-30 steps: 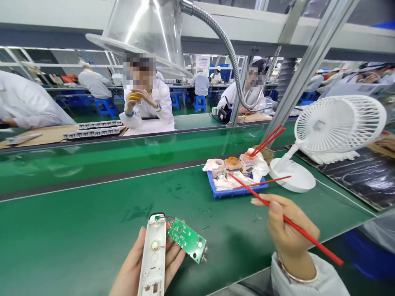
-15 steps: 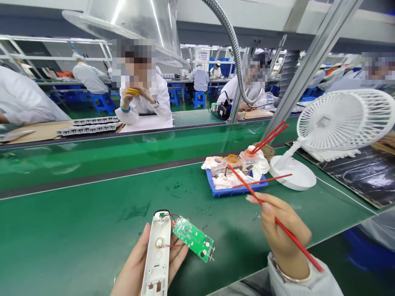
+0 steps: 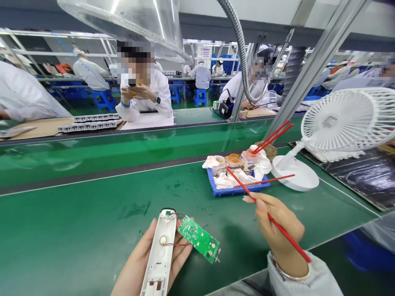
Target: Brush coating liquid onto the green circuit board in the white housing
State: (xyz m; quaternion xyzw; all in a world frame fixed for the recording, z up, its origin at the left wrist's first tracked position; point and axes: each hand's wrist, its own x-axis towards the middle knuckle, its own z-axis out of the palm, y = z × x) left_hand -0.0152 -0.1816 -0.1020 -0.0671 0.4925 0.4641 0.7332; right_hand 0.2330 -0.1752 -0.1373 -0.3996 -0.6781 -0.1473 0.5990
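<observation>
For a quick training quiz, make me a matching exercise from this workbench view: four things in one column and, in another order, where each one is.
Things:
1. white plastic housing
2. green circuit board
3. red stick
4. white desk fan

Places:
A. held in the right hand
B. lying in the left hand
C. standing beside the blue tray
D. joined to the housing by thin wires

Pairs: 1-B, 2-D, 3-A, 4-C

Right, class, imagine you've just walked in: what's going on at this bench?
A person holds a white plastic housing in the left hand, with a green circuit board wired to it alongside. The right hand holds a red stick above the green bench mat, near a blue tray of small pots on white tissue. Other workers sit across the line.
</observation>
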